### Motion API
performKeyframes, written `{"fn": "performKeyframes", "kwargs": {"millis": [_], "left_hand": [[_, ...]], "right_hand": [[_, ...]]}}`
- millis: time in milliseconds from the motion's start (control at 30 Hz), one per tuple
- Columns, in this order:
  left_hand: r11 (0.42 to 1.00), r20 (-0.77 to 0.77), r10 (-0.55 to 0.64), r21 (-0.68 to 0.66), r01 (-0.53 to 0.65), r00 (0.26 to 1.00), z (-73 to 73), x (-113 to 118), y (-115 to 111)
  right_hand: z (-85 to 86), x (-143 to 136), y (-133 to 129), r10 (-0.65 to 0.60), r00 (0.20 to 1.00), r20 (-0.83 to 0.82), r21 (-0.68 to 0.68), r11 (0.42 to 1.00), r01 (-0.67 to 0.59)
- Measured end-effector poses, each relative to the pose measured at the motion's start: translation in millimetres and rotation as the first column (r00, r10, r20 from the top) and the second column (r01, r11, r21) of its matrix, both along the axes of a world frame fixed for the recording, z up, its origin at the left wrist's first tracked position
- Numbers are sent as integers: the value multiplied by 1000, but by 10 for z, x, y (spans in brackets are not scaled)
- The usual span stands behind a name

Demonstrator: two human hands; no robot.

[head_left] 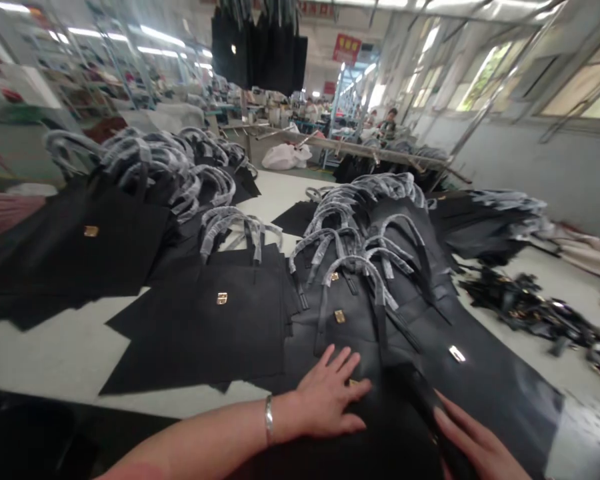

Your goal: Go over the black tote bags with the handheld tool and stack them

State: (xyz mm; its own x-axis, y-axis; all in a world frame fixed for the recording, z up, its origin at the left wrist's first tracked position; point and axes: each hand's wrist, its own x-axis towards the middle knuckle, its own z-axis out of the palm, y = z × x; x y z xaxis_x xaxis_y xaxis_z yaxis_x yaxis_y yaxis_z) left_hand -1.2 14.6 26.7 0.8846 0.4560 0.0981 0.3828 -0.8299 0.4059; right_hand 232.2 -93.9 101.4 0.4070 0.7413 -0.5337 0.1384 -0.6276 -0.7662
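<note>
My left hand (pixel 330 398) lies flat with fingers spread on a black bag panel (pixel 385 443) in front of me. A gold clasp plate peeks out beside its fingers. At the lower right, my right hand (pixel 473 437) is closed on the raised, folded edge of the black panel, thumb on top; its other fingers are mostly hidden. Just beyond lie more black bag panels (pixel 430 320) with gold clasps and arched handles (pixel 355 267) in clear plastic wrap, overlapping one another.
Left of my hands is a fanned stack of black panels (pixel 195 333), with a larger pile of handled panels (pixel 80 233) behind it. Black straps with metal fittings (pixel 535 310) lie in a heap at right. Black bags (pixel 260 57) hang overhead beyond the white table (pixel 10 353).
</note>
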Motion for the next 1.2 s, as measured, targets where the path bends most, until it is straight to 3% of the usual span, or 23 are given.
{"fn": "performKeyframes", "kwargs": {"millis": [133,267,400,500,700,867,1000,1200], "left_hand": [[1000,-8,-16,12,16,1000,55,-8,33],[1000,13,-16,-5,16,1000,67,-25,30],[1000,42,-3,-19,4,999,21,-16,15],[1000,74,-6,-6,7,997,-10,67,-14],[993,173,29,111,-49,985,-127,399,-96],[995,195,-59,91,42,979,-363,639,-118],[990,214,-64,133,36,975,-427,646,-121],[978,292,-26,206,-36,956,-447,586,-123]], "right_hand": [[127,-66,283,22,997,-74,-47,999,-25],[211,-78,548,8,999,-54,34,999,-6],[317,-43,589,-5,1000,25,49,999,3],[373,-99,533,82,997,-2,-21,996,-82],[255,-428,591,287,945,-154,-78,950,-301],[154,-630,835,411,905,-105,-48,907,-418],[166,-850,1100,479,878,-4,90,875,-476],[138,-949,1297,580,814,-32,20,814,-580]]}}
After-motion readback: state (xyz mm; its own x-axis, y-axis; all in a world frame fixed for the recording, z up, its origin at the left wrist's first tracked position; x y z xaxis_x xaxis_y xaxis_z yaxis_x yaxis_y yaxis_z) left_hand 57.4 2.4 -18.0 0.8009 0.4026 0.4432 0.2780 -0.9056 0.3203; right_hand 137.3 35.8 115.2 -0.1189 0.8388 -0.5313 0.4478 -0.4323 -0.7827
